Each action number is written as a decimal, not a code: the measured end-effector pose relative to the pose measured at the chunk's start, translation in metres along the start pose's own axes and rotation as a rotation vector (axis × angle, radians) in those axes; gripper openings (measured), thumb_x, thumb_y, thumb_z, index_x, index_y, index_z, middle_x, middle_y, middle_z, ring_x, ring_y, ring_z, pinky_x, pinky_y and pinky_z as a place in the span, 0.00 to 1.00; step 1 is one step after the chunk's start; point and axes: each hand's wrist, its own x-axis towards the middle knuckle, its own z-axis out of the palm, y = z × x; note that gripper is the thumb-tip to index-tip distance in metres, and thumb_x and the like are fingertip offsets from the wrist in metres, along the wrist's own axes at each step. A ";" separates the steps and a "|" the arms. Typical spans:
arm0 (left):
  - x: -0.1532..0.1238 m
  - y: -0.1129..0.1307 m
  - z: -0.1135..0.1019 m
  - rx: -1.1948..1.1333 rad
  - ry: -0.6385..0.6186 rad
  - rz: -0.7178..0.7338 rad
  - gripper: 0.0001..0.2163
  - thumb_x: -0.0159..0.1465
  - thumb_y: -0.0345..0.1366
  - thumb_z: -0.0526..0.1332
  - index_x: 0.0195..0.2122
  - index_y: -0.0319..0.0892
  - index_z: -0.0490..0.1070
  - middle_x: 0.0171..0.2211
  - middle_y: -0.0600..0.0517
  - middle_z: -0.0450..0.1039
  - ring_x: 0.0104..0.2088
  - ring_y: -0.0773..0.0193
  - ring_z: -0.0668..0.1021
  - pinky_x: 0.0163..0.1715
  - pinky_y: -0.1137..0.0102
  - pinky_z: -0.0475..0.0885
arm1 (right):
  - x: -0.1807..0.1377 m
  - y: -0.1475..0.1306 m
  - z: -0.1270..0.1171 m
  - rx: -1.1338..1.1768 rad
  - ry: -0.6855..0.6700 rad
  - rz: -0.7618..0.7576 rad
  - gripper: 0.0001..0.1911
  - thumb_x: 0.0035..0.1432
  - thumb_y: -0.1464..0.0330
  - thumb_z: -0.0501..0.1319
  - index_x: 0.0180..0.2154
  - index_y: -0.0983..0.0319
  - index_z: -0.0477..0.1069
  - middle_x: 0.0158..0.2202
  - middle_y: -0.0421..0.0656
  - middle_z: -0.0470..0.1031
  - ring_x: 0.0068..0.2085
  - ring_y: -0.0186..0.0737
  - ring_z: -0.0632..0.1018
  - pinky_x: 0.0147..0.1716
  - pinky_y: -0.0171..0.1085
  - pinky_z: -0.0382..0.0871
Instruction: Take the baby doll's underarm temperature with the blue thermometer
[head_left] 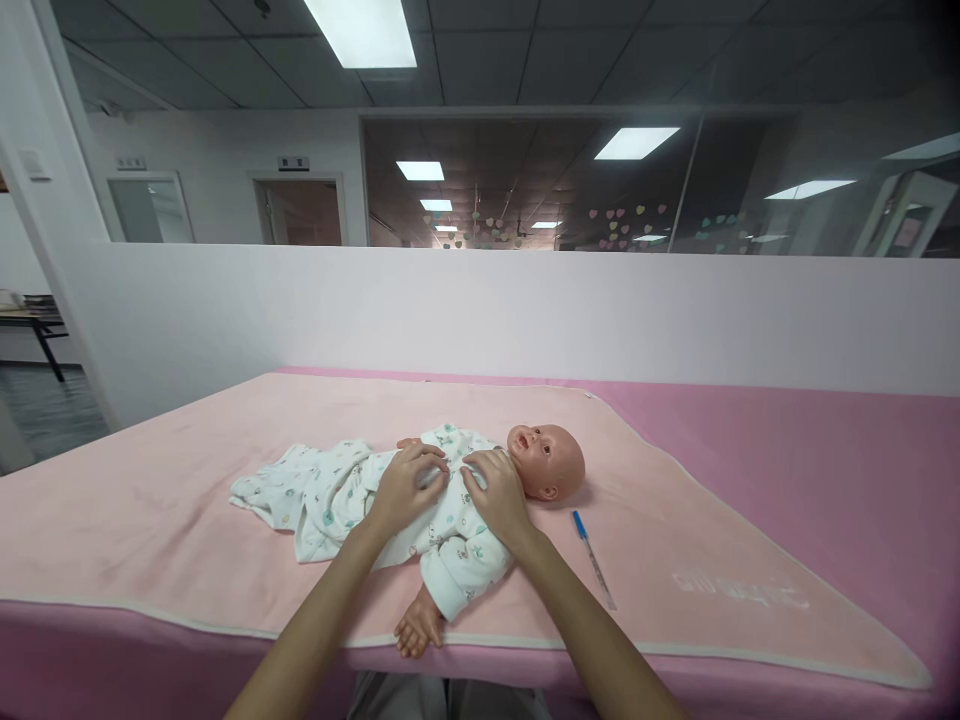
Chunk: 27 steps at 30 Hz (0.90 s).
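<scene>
A baby doll point(550, 458) lies on its back, its bald head to the right. It wears a white romper point(330, 500) with a small green print, whose leg part spreads loosely to the left. On the chest, my left hand point(409, 487) is closed with thumb and fingers pinching the romper's front. Close beside it, my right hand point(496, 492) is also closed on the cloth just below the doll's neck. The fingertips partly hide what they pinch. One doll hand point(420, 622) sticks out of its sleeve near the front edge.
A pen-like thermometer with a blue end point(592, 558) lies right of my right forearm. Under the doll spreads a peach blanket point(675, 530) with a pale border, over a pink surface point(810, 450). A low white wall point(525, 315) stands behind.
</scene>
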 end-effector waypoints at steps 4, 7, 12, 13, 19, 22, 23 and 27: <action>0.000 -0.003 0.002 0.028 -0.049 -0.023 0.05 0.56 0.35 0.56 0.30 0.44 0.70 0.40 0.51 0.69 0.43 0.60 0.69 0.46 0.64 0.62 | 0.000 0.000 0.001 -0.002 0.006 -0.002 0.05 0.54 0.70 0.54 0.32 0.60 0.68 0.32 0.41 0.72 0.36 0.40 0.69 0.38 0.38 0.60; 0.000 -0.001 0.001 -0.004 -0.085 -0.035 0.05 0.56 0.35 0.56 0.31 0.44 0.71 0.40 0.51 0.70 0.42 0.61 0.70 0.47 0.64 0.62 | 0.000 0.000 0.001 -0.007 0.004 -0.002 0.05 0.54 0.71 0.54 0.32 0.60 0.68 0.32 0.41 0.72 0.36 0.39 0.69 0.38 0.37 0.60; 0.004 -0.002 -0.010 -0.238 -0.101 -0.082 0.08 0.54 0.36 0.58 0.36 0.43 0.70 0.41 0.50 0.71 0.44 0.60 0.70 0.47 0.65 0.64 | -0.002 -0.002 -0.002 -0.039 0.007 0.003 0.06 0.54 0.71 0.53 0.32 0.60 0.68 0.32 0.41 0.72 0.36 0.39 0.69 0.38 0.38 0.60; 0.005 -0.005 -0.015 -0.314 -0.082 -0.121 0.09 0.55 0.37 0.58 0.37 0.42 0.70 0.41 0.49 0.71 0.44 0.60 0.71 0.46 0.65 0.65 | -0.002 -0.003 -0.003 -0.049 0.015 -0.003 0.06 0.54 0.71 0.53 0.33 0.61 0.68 0.33 0.41 0.72 0.37 0.39 0.68 0.39 0.38 0.60; 0.000 -0.023 -0.038 -0.515 0.010 -0.319 0.12 0.57 0.43 0.54 0.32 0.40 0.71 0.35 0.47 0.74 0.40 0.58 0.73 0.41 0.66 0.68 | 0.003 -0.020 0.004 -0.069 0.061 -0.104 0.09 0.51 0.75 0.53 0.34 0.61 0.68 0.39 0.43 0.70 0.42 0.40 0.67 0.44 0.40 0.58; -0.007 -0.022 -0.039 -0.402 -0.131 -0.302 0.10 0.56 0.41 0.56 0.30 0.40 0.71 0.31 0.49 0.73 0.35 0.60 0.74 0.38 0.68 0.68 | 0.011 -0.033 0.016 -0.059 -0.009 -0.240 0.06 0.49 0.74 0.55 0.31 0.61 0.68 0.38 0.43 0.70 0.43 0.40 0.67 0.49 0.44 0.54; -0.009 -0.021 -0.038 -0.392 -0.171 -0.279 0.09 0.56 0.40 0.56 0.30 0.40 0.71 0.32 0.50 0.73 0.35 0.61 0.74 0.38 0.68 0.68 | 0.014 -0.036 0.020 -0.060 -0.034 -0.276 0.05 0.48 0.73 0.55 0.29 0.61 0.67 0.37 0.43 0.70 0.42 0.40 0.67 0.50 0.44 0.52; -0.013 -0.021 -0.036 -0.424 -0.214 -0.217 0.08 0.54 0.33 0.56 0.34 0.40 0.70 0.36 0.49 0.72 0.39 0.62 0.73 0.42 0.69 0.67 | 0.018 -0.041 0.029 -0.058 -0.095 -0.282 0.03 0.45 0.74 0.55 0.26 0.61 0.63 0.30 0.42 0.67 0.37 0.39 0.66 0.46 0.42 0.56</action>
